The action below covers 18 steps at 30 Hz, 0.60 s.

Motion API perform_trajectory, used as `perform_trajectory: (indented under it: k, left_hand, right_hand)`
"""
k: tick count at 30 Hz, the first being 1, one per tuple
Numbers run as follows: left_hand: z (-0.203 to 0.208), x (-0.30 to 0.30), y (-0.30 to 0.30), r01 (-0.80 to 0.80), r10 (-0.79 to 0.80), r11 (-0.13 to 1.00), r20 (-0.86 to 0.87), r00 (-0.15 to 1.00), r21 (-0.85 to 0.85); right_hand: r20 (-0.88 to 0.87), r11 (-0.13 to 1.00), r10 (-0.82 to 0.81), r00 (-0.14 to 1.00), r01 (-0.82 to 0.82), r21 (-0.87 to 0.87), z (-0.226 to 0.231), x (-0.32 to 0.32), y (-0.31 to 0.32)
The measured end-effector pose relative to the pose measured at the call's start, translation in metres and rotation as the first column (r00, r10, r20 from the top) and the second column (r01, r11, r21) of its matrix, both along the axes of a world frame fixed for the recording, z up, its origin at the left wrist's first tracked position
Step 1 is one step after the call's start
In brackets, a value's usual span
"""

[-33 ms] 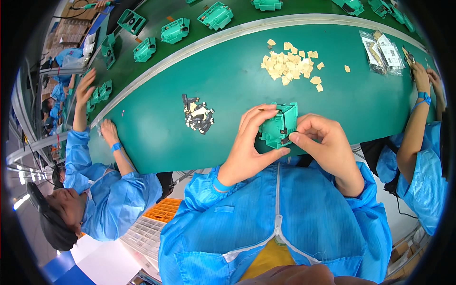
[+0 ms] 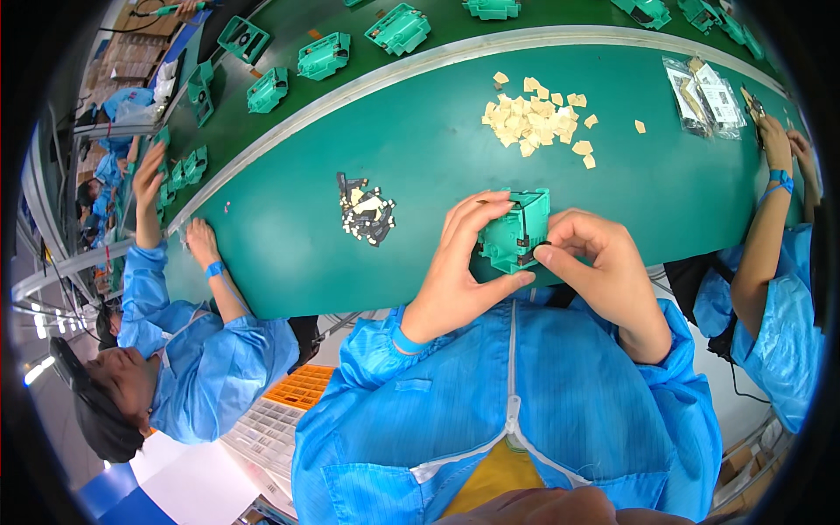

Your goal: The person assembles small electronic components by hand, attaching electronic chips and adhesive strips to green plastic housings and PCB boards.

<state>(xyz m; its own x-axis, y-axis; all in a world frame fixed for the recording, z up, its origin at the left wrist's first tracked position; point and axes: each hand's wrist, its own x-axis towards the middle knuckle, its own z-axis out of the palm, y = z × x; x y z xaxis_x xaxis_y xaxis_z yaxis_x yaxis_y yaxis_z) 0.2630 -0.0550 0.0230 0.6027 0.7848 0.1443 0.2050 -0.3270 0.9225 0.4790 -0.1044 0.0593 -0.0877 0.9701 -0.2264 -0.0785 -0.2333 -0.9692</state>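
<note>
Green plastic housing (image 2: 500, 241) sits between both hands at the near edge of the desk (image 2: 289, 192). On its left, a loosened hold could let it tilt or drop: the left hand (image 2: 459, 262) cups that side, fingers toward the top, thumb low. On its right, a crooked push could make the dark piece (image 2: 541, 248) slip (it is mostly hidden); the right hand (image 2: 604, 254), wrist angled inward, pinches it between thumb and forefinger.
</note>
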Motion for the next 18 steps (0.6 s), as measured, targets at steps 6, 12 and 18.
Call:
perform_trajectory:
  k: [6,12,18]
  left_hand:
    - [0.016,0.001,0.002,0.029,-0.029,1.0,-0.001,1.0,0.0]
    - [0.011,-0.001,-0.002,0.034,-0.015,0.986,0.117,0.993,-0.163]
    - [0.015,0.004,-0.005,0.021,0.037,0.959,0.199,0.979,-0.282]
  right_hand:
    - [0.16,0.991,-0.035,0.987,0.015,0.129,0.008,-0.004,-0.003]
    - [0.25,0.982,-0.059,0.966,0.011,0.191,0.011,-0.008,-0.007]
    - [0.297,0.975,-0.07,0.952,0.003,0.221,0.012,-0.011,-0.008]
